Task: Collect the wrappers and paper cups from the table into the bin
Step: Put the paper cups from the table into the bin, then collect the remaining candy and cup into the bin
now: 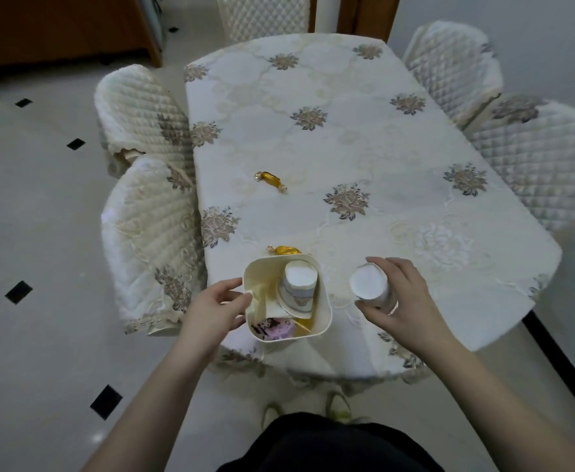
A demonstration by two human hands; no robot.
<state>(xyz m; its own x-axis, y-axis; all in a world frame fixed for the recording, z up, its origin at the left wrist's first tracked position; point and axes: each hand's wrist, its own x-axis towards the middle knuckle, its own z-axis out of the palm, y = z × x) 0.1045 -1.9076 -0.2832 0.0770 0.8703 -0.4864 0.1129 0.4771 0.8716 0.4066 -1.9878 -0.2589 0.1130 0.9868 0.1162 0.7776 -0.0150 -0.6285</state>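
Observation:
A cream bin (323, 311) stands at the table's near edge. My left hand (216, 310) grips its left rim. Inside it lie an upturned paper cup (300, 282), a pink wrapper (279, 332) and other scraps. My right hand (398, 298) holds a second white paper cup (369, 282), bottom up, just right of the bin above the tablecloth. One gold wrapper (271, 180) lies farther out on the table. Another gold wrapper (284, 249) peeks out just behind the bin.
The table (364, 148) wears a cream floral cloth. Quilted chairs stand around it: two at the left (149, 233), two at the right (534, 158), one at the far end (265, 15). Tiled floor (33, 233) spreads to the left.

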